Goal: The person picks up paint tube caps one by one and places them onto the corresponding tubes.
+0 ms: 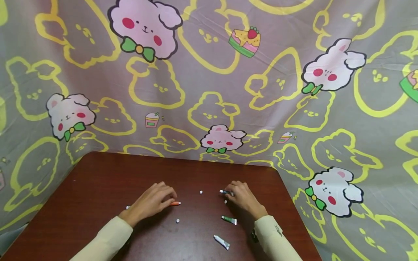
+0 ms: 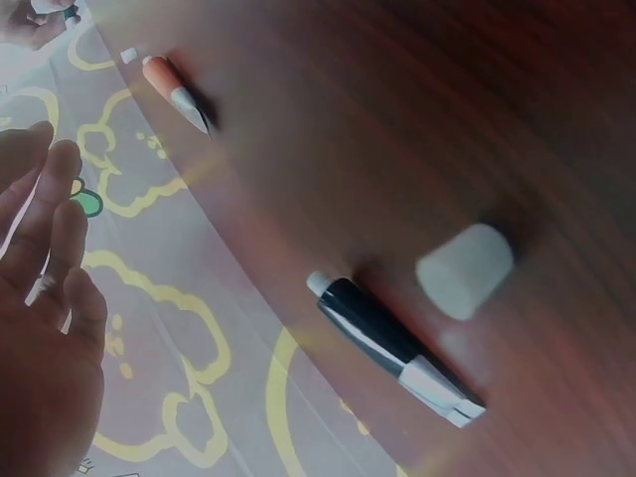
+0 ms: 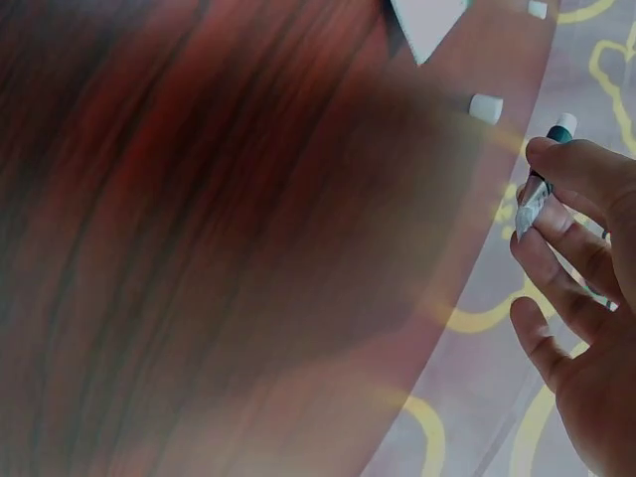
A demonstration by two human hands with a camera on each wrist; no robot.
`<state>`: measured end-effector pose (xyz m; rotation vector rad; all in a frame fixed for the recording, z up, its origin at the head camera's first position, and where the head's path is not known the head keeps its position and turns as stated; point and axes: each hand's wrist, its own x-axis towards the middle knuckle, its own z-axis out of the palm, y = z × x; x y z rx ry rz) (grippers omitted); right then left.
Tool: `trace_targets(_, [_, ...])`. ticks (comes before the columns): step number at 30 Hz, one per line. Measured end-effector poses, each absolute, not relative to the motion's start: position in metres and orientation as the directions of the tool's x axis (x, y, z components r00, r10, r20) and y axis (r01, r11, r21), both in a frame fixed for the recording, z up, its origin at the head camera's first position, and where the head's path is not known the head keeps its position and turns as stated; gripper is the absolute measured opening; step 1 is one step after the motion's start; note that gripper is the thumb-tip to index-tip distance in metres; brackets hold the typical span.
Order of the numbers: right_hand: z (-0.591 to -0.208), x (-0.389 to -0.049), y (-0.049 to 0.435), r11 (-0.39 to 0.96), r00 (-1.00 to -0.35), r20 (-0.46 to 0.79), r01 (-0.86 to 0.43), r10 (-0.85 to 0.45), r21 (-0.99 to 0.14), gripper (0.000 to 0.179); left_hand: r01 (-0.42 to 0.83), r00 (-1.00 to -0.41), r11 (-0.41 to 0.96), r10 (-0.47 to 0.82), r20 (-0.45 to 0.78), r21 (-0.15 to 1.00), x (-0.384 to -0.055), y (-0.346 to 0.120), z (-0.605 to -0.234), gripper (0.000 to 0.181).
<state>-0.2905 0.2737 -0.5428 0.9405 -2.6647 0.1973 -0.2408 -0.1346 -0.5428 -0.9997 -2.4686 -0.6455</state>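
Note:
My right hand (image 1: pixel 242 195) pinches a small dark teal paint tube (image 3: pixel 542 184) with a white tip (image 3: pixel 567 121) between thumb and fingers. In the head view it is above the right side of the table. My left hand (image 1: pixel 152 201) is over the left side, fingers loosely bent and holding nothing in the left wrist view. Beside its fingertips lies an orange paint tube (image 1: pixel 175 203). A black paint tube (image 2: pixel 388 343) lies near the left wrist, with a white cap (image 2: pixel 467 270) next to it.
The brown table (image 1: pixel 104 177) also bears a green tube (image 1: pixel 229 220) and a white tube (image 1: pixel 221 242) at front right. Small white caps lie loose at mid-table (image 1: pixel 201 192), near the right hand (image 1: pixel 225 202) and toward the front (image 1: pixel 177 220). Patterned cloth (image 1: pixel 209 83) hangs behind.

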Motion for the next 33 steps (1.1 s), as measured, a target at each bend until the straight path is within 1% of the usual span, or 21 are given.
trace_targets(7, [-0.547, -0.295, 0.282, 0.791, -0.76, 0.319, -0.609, -0.566, -0.048, 0.016, 0.678, -0.722, 0.666, 0.526, 0.45, 0.31, -0.238, -0.144, -0.546, 0.015])
trace_targets(11, [-0.548, -0.297, 0.285, 0.794, -0.758, 0.328, -0.607, -0.564, -0.037, 0.016, 0.659, -0.743, 0.676, 0.517, 0.424, 0.33, -0.238, -0.151, -0.551, 0.014])
trace_targets(14, [-0.549, -0.298, 0.287, 0.796, -0.757, 0.332, -0.605, -0.563, -0.031, 0.017, 0.654, -0.745, 0.686, 0.511, 0.428, 0.32, -0.238, -0.156, -0.553, 0.015])
trace_targets(21, [-0.551, -0.3, 0.293, 0.822, -0.8, 0.28, -0.566, -0.53, -0.061, 0.017, 0.655, -0.737, 0.704, 0.513, 0.44, 0.276, -0.239, -0.17, -0.559, 0.018])
trace_targets(27, [-0.555, -0.302, 0.296, 0.829, -0.81, 0.275, -0.555, -0.519, -0.072, 0.016, 0.658, -0.723, 0.713, 0.507, 0.47, 0.242, -0.239, -0.182, -0.562, 0.021])
trace_targets(33, [-0.557, -0.305, 0.298, 0.823, -0.801, 0.291, -0.564, -0.523, -0.073, 0.015, 0.629, -0.747, 0.74, 0.492, 0.448, 0.238, -0.237, -0.195, -0.562, 0.022])
